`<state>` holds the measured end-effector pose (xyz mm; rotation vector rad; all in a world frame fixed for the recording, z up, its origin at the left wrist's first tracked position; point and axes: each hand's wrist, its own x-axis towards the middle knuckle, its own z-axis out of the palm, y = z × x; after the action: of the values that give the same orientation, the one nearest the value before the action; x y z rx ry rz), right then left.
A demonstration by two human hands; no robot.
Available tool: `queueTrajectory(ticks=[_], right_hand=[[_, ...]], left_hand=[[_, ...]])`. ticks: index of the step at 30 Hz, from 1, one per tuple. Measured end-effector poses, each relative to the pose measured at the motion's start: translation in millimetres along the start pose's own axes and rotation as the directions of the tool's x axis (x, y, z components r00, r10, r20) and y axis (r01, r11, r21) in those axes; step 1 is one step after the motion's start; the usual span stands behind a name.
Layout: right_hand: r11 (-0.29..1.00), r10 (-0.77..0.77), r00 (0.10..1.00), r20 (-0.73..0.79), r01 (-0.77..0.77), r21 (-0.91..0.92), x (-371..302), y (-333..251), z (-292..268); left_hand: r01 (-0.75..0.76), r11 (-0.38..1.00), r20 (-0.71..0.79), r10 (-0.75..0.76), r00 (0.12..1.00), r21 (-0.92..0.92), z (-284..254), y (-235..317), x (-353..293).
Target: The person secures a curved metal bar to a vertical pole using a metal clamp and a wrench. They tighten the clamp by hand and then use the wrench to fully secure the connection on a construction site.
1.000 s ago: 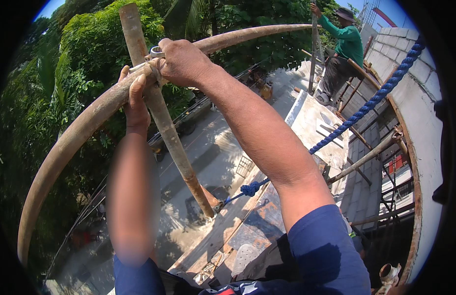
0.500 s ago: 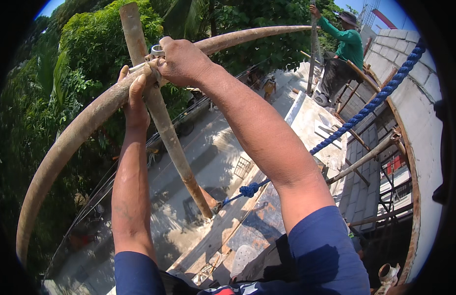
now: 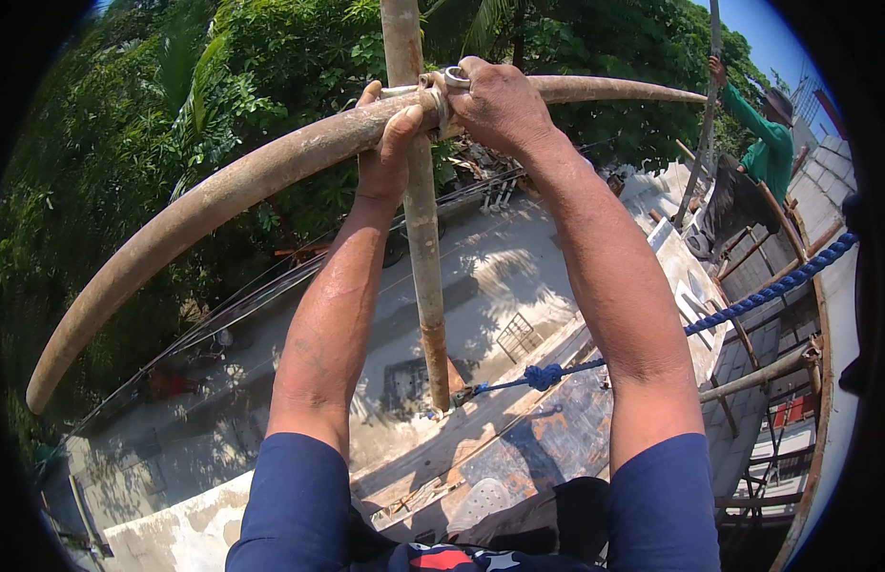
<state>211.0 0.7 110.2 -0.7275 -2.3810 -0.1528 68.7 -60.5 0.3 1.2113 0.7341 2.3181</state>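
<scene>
Upright pole (image 3: pixel 425 238) cut off by upper edge, my left hand (image 3: pixel 385 164) partly hidden behind curved pipe (image 3: pixel 271 174), fingertips of my right hand (image 3: pixel 503 103) concealed, shirt print (image 3: pixel 441 558) cropped below

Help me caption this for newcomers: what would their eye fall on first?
Probably the long, rust-brown round metal pipe arcing across the upper view, with the bare left hand and right hand by its crossing with an upright brown metal pipe. Then the thick, blue twisted rope at right, and above it a person in a green long-sleeved top.
</scene>
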Motion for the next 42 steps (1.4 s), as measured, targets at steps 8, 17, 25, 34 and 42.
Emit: queueTrajectory(ticks=[8,17,25,34,42], right_hand=[[0.993,-0.050,0.994,-0.095,0.060,0.104,3,6,3],[0.989,-0.043,0.994,-0.103,0.057,0.138,10,9,7],[0.998,-0.058,0.995,-0.080,0.059,0.011,10,6,14],[0.994,-0.112,0.986,-0.126,0.112,-0.007,8,0,11],[0.995,-0.064,0.994,-0.091,0.071,0.076,4,6,12]], left_hand=[[-0.023,1.000,0.026,0.024,0.999,-0.006,-2,-2,2],[-0.037,0.998,0.033,0.038,0.999,-0.055,0,-1,1],[-0.054,0.994,0.024,0.056,0.998,-0.095,1,-3,2],[-0.065,0.995,0.033,0.067,0.997,-0.071,0,-6,3],[-0.070,0.994,0.080,0.077,0.994,-0.082,0,-4,3]])
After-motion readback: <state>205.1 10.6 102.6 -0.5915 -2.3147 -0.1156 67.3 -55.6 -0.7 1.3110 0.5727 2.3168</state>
